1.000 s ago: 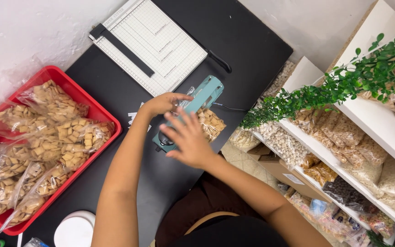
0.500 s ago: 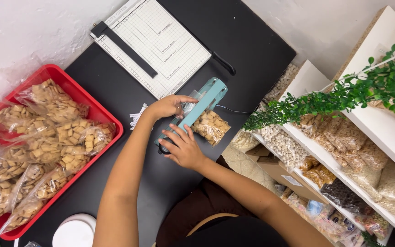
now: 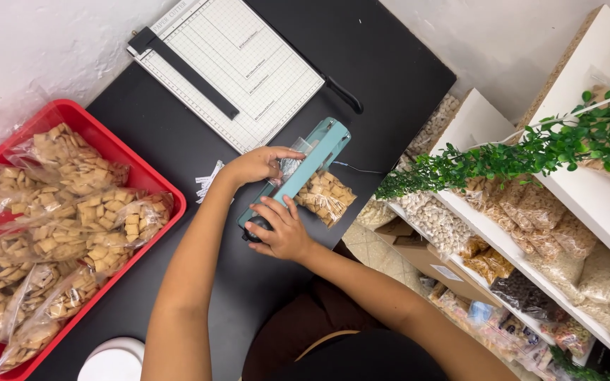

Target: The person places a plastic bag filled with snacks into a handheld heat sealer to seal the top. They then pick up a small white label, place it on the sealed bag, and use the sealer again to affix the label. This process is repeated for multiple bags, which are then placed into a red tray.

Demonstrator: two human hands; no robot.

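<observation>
A teal heat sealer [image 3: 312, 166] lies slantwise on the black table [image 3: 199, 152]. A clear bag of square tan crackers [image 3: 326, 197] sticks out on its right side, with the bag's top caught under the sealer's arm. My left hand [image 3: 255, 166] pinches the bag's clear top edge on the left side of the sealer. My right hand [image 3: 280, 229] rests on the near end of the sealer, fingers curled over its black knob and pressing down.
A red tray [image 3: 151, 175] at the left holds several filled cracker bags. A white paper cutter [image 3: 231, 67] lies at the back. Small white paper slips [image 3: 210, 180] sit by my left wrist. A white lid [image 3: 111, 361] is near the front. Shelves of bagged snacks [image 3: 531, 233] and a green plant [image 3: 524, 159] stand at the right.
My right hand slid from above the sealer's middle down to its near end. The sealer's arm came down on the bag's top. My left hand stayed at the bag's edge.
</observation>
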